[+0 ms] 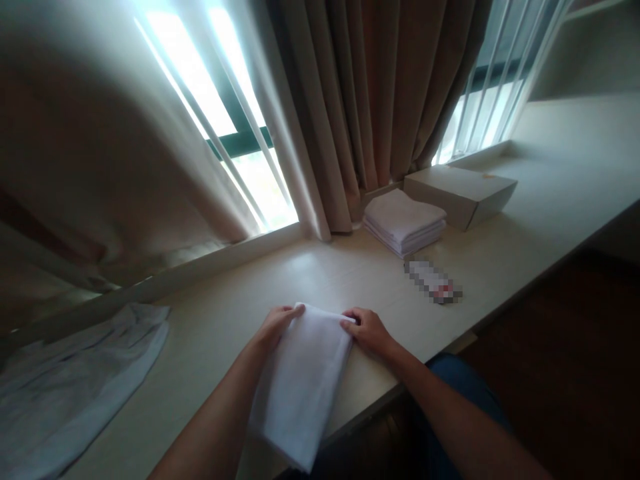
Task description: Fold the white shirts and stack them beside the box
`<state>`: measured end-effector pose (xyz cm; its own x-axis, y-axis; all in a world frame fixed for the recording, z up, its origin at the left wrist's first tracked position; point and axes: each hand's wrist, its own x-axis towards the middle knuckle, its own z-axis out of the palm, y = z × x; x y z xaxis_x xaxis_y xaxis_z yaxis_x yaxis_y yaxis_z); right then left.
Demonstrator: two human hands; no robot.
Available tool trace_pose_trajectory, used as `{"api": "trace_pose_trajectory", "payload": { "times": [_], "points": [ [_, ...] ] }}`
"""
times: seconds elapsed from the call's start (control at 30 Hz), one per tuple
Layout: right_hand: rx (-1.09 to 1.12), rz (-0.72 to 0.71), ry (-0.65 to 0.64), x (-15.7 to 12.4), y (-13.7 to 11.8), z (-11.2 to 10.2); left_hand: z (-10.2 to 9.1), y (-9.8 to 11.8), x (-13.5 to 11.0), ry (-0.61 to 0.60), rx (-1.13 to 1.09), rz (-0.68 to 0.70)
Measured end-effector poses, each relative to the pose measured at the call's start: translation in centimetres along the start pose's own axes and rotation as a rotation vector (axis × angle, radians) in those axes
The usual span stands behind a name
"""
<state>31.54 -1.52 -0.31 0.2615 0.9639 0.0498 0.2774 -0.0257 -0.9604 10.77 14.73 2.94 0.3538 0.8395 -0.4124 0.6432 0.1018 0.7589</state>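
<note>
Between my two hands is a white folded cloth, whose near end hangs past the front edge of the table. My left hand pinches its far left corner, thumb on top. At the far right corner my right hand grips the cloth, also with the thumb over it; the fingers beneath are partly hidden. A stack of folded white cloths lies further back to the right. Off to the left, a loosely spread white cloth covers part of the table.
A pale box sits behind the stack. In front of the stack lies a small pixelated object. The light table runs along a window with brown curtains. Its front edge drops off near my legs.
</note>
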Motion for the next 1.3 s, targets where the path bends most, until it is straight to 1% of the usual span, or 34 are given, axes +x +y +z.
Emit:
{"api": "trace_pose_trajectory", "payload": {
  "times": [0.07,0.13,0.27,0.4,0.47,0.5,0.57,0.63,0.67,0.73,0.83,0.93,1.03,1.1,1.2,1.3],
  "points": [
    [-0.006,0.031,0.036,-0.1,0.2,0.5,0.5,-0.4,0.4,0.028,0.034,0.013],
    [0.005,0.063,0.058,-0.1,0.4,0.9,0.9,-0.9,0.7,0.083,0.087,0.043],
    [-0.053,0.107,0.077,0.1,0.5,1.2,1.8,-1.4,0.5,0.273,0.262,0.134],
    [-0.171,0.103,0.067,-0.1,-0.1,1.0,2.9,-1.1,-0.7,0.455,0.425,0.234],
    [-0.293,0.037,0.068,-0.6,-1.0,1.0,3.5,-0.9,-1.4,0.563,0.528,0.322],
    [-0.378,-0.029,0.085,-0.9,-1.6,1.0,3.7,-0.8,-1.7,0.613,0.607,0.383],
    [-0.560,-0.224,0.119,-1.5,-2.9,1.6,4.1,-0.6,-2.2,0.667,0.785,0.516],
    [-0.700,-0.421,0.104,-1.9,-3.8,2.6,4.2,-0.6,-2.4,0.634,0.905,0.608],
    [-0.743,-0.488,0.078,-2.0,-4.0,3.2,4.2,-0.6,-2.4,0.611,0.931,0.632],
    [-0.795,-0.540,0.030,-2.0,-3.7,4.5,4.2,-0.7,-2.5,0.590,0.944,0.644],
    [-0.842,-0.523,0.000,-1.9,-2.2,5.9,4.4,-0.8,-2.9,0.550,0.943,0.619],
    [-0.863,-0.530,-0.017,-1.9,-1.0,6.2,4.8,-0.8,-4.0,0.472,0.982,0.595],
    [-0.871,-0.546,-0.034,-2.0,-1.1,6.0,5.3,-1.2,-5.4,0.421,1.015,0.596],
    [-0.864,-0.537,-0.036,-2.1,-1.5,5.8,5.5,-1.7,-5.9,0.404,1.028,0.641],
    [-0.838,-0.510,-0.029,-2.2,-1.7,5.8,5.6,-2.7,-5.7,0.341,1.058,0.694],
    [-0.817,-0.498,-0.043,-2.3,-1.5,5.9,5.5,-3.5,-5.0,0.303,1.062,0.678]
  ]
}}
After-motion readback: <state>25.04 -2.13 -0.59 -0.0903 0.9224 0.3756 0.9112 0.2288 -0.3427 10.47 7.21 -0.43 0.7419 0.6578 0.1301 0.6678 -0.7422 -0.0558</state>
